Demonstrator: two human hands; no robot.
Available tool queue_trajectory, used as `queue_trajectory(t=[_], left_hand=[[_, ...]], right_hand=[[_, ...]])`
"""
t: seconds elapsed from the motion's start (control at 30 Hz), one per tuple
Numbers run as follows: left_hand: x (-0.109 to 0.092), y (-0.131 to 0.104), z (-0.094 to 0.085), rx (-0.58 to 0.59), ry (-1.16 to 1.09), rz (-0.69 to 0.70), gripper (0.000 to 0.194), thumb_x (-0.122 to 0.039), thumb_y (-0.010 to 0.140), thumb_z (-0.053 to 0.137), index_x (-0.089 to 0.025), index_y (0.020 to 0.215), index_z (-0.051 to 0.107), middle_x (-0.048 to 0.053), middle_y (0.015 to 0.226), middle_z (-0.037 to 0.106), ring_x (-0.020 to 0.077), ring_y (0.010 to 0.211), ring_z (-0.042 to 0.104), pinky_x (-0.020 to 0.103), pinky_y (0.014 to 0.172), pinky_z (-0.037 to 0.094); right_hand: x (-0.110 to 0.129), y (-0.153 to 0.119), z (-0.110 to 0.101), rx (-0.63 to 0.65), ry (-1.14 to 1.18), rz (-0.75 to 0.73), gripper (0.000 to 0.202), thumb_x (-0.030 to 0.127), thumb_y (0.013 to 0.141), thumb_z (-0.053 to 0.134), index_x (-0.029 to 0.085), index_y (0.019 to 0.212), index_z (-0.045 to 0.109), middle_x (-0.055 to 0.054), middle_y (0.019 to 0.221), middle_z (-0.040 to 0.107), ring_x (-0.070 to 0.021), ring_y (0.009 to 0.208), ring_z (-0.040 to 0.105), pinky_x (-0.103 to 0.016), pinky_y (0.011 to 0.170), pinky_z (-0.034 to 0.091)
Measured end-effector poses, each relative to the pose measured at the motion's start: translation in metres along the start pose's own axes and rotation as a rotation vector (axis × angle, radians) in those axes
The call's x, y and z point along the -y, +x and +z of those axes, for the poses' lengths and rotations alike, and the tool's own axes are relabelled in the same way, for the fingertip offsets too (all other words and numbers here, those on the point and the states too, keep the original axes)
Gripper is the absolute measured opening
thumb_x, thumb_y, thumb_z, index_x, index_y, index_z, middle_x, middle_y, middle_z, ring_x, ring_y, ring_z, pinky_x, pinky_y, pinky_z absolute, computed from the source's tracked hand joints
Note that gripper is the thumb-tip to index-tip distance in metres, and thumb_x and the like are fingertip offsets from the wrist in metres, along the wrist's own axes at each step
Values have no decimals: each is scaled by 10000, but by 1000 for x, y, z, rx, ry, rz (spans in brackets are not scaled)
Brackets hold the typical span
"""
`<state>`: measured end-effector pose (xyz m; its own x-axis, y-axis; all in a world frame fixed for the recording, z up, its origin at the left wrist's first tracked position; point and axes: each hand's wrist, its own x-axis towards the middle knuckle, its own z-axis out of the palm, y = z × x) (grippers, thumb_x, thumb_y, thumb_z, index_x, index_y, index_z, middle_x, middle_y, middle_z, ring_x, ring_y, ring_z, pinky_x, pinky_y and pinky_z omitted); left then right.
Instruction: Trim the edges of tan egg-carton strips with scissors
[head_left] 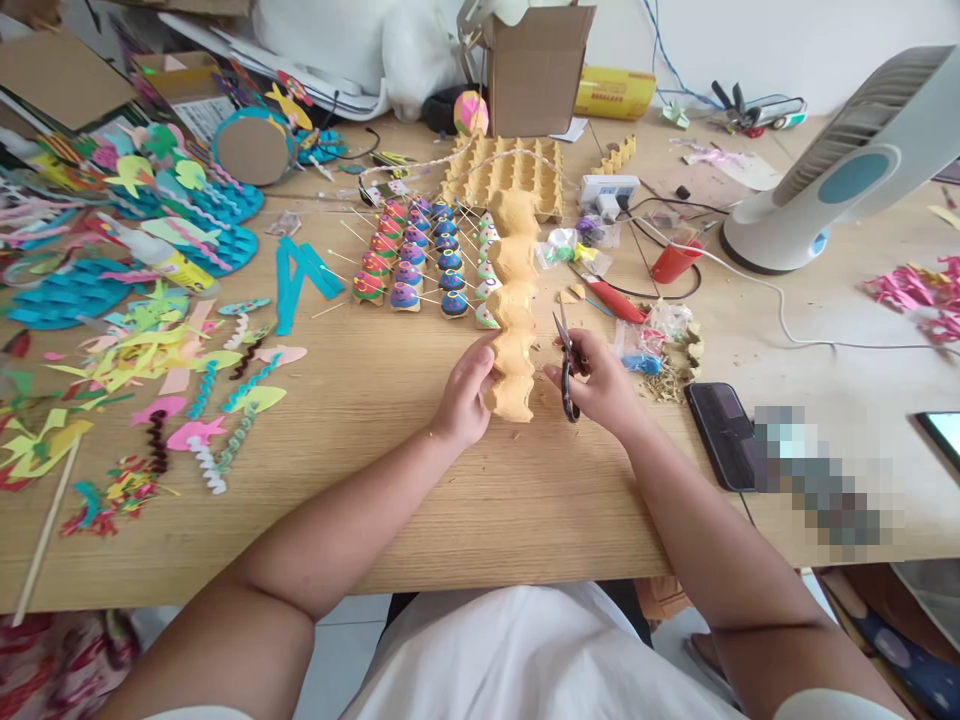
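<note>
My left hand [469,392] grips a long strip of yellow egg carton [514,300] near its lower end, fingers behind it. The strip is a single row of bumps and hides part of what lies beyond. Just right of it, my right hand [598,378] is closed on black-handled scissors [568,365]. Their blades point up and away from me, apart from the strip. Painted egg-carton caterpillars [409,262] in red, purple, blue and white stand in rows behind my left hand, with thin sticks poking out of them.
Behind the caterpillars lies a yellow egg tray [517,165]. Paper fish and scraps [161,340] cover the left side. To the right are a white fan [817,180], a red cup [675,260], a phone [721,435] and brown shreds [667,380]. A cardboard box [538,70] stands at the back.
</note>
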<state>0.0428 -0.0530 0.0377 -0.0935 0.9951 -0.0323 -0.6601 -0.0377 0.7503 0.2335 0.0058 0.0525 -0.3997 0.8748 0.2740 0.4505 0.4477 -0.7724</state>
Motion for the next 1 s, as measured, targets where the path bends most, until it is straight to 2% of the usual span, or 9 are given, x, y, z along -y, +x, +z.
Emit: queue_trajectory(t=[0.1, 0.17, 0.3, 0.43, 0.67, 0.87, 1.0], left_hand=[[-7, 0, 5, -73, -61, -125, 306, -483, 920, 657, -187, 961, 722, 3, 791, 732, 133, 724, 701, 209, 611, 543], [-12, 1, 10, -110, -110, -212, 283, -435, 974, 585, -186, 919, 710, -11, 740, 715, 116, 632, 673, 207, 577, 536], [-21, 3, 15, -149, -152, -353, 329, -423, 1014, 518, -180, 903, 711, -17, 635, 673, 107, 526, 625, 201, 526, 509], [-19, 5, 10, -130, -152, -358, 302, -462, 987, 569, -201, 946, 716, -13, 705, 717, 115, 591, 659, 211, 551, 525], [-10, 12, -6, 16, -33, -326, 381, -580, 932, 600, -228, 976, 740, 23, 868, 764, 145, 679, 677, 259, 546, 505], [-10, 12, -10, 7, -53, -361, 343, -533, 939, 611, -224, 961, 759, 26, 864, 757, 157, 707, 669, 274, 564, 493], [-9, 12, -12, 34, -30, -343, 372, -577, 919, 619, -232, 958, 750, 19, 834, 732, 147, 695, 648, 268, 558, 489]], right_hand=[[2, 0, -5, 0, -159, -190, 306, 400, 858, 723, 236, 1075, 581, -2, 828, 584, -173, 752, 544, -318, 709, 435], [3, -1, -6, 0, -275, -300, 269, 382, 877, 703, 228, 1070, 596, -28, 853, 618, -198, 788, 570, -335, 735, 439], [3, -1, -8, -29, -394, -394, 242, 364, 911, 660, 215, 1097, 614, -45, 835, 643, -222, 789, 588, -340, 724, 439], [0, 0, -9, 7, -450, -410, 257, 329, 916, 634, 208, 1142, 623, -66, 883, 673, -238, 820, 598, -350, 743, 441], [2, -1, -15, 59, -557, -376, 306, 290, 912, 589, 205, 1201, 644, -104, 984, 691, -270, 914, 601, -372, 778, 427], [4, -1, -19, 93, -588, -382, 319, 236, 907, 553, 192, 1200, 672, -116, 997, 707, -283, 945, 606, -379, 796, 437], [4, 0, -20, 102, -584, -390, 291, 238, 939, 531, 183, 1178, 688, -111, 957, 713, -270, 916, 612, -362, 765, 430]])
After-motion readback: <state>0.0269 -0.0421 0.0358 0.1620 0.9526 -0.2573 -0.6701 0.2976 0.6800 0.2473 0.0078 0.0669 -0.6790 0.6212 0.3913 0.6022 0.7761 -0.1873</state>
